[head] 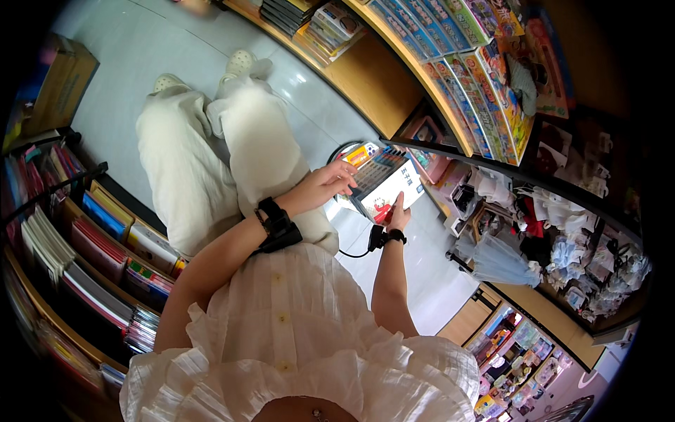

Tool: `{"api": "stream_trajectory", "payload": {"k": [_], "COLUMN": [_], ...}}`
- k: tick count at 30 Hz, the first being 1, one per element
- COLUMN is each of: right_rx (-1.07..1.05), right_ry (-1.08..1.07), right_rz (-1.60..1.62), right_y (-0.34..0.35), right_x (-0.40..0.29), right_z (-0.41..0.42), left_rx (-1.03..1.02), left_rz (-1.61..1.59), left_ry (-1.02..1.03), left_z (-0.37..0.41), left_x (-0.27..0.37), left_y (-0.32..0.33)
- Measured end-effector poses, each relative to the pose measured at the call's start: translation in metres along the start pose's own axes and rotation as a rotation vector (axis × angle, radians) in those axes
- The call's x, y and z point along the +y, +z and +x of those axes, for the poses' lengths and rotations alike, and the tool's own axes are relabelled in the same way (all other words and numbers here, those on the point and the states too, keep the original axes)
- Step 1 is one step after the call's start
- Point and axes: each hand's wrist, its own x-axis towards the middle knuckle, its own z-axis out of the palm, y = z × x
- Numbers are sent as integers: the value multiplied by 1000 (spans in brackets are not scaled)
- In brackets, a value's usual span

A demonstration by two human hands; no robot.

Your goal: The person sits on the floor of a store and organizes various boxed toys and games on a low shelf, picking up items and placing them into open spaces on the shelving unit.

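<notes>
My right hand (pixel 399 215) grips the near edge of a white-topped game box (pixel 398 184), its thumb lying across the lid. The lid bears writing and a red picture. Beneath and behind that box are several dark-sided boxes (pixel 382 168), stacked close together. My left hand (pixel 327 184) is at the left side of this stack, fingers slightly bent and apart, with nothing visible in them. Whether its fingertips touch the boxes is hard to tell. An orange-and-white box (pixel 361 154) lies just beyond the left fingers.
To the right, a wooden shelf (pixel 390 95) carries upright boxed games (pixel 474 105). Below it hang doll-size clothes (pixel 506 258). A rack of notebooks (pixel 100 248) runs along the left, with a cardboard box (pixel 66 84) beyond. A black cable (pixel 354 256) dangles by my right wrist.
</notes>
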Motion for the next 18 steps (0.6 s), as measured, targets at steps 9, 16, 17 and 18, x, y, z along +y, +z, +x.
{"api": "stream_trajectory", "payload": {"k": [9, 16, 17, 18], "right_rx": [-51, -10, -30, -49], "right_ry": [-2, 69, 57, 43], "right_rz": [10, 216, 223, 232], "right_y": [-6, 4, 4, 2], "right_x": [2, -13, -10, -12], "right_z": [10, 4, 6, 8], "left_rx": [-6, -2, -3, -4], "left_rz": [-16, 11, 20, 26], "left_ry": [-16, -41, -34, -31], "left_z": [1, -2, -3, -3], "left_x": [-1, 5, 5, 4], "left_y": [-1, -1, -2, -2]}}
